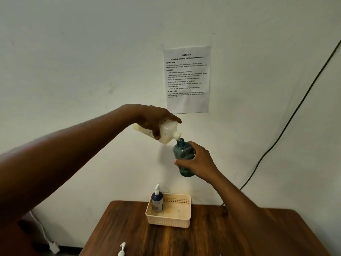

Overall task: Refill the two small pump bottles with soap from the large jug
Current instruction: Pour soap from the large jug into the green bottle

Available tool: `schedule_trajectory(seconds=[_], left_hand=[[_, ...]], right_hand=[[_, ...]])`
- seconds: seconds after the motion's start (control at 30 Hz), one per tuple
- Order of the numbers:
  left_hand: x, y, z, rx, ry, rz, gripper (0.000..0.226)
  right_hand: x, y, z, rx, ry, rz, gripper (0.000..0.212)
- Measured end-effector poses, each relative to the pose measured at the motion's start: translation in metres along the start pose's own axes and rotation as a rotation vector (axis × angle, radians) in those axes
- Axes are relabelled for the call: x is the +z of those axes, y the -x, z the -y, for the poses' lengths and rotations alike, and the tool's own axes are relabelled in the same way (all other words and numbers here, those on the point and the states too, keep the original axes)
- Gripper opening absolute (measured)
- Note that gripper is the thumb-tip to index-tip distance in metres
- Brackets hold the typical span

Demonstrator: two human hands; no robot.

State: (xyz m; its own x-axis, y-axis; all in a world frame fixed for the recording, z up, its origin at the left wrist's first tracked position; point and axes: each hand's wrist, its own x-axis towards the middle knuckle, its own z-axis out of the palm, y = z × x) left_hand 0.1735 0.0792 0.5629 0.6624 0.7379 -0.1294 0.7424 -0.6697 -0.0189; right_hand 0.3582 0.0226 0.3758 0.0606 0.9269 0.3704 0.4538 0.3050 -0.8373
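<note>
Tipping white plastic soap jug (166,131), left hand (153,120) gripping it.
Right hand (197,162) grips uncapped translucent blue bottle (183,157) under its spout.

Cream jug (167,131); teal bottle (183,157); beige basket (168,221).

On the white paper sheet (186,79) taped to the wall you can read "TASK ID: 3791" and below it "Refill dish soap into multiple pump bottles". You also see the headings "DESCRIPTION", "TASK GOAL" and "INITIAL STATE"; the small lines under them are too blurred to read surely.
</note>
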Motion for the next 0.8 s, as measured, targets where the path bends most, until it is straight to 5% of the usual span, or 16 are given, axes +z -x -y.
schedule_trajectory(seconds=[0.8], left_hand=[[-0.0056, -0.0041, -0.0038, -0.015, -0.061, 0.022, 0.098]], right_hand=[[-0.0029, -0.0021, 0.0013, 0.001, 0.008, 0.010, 0.063]])
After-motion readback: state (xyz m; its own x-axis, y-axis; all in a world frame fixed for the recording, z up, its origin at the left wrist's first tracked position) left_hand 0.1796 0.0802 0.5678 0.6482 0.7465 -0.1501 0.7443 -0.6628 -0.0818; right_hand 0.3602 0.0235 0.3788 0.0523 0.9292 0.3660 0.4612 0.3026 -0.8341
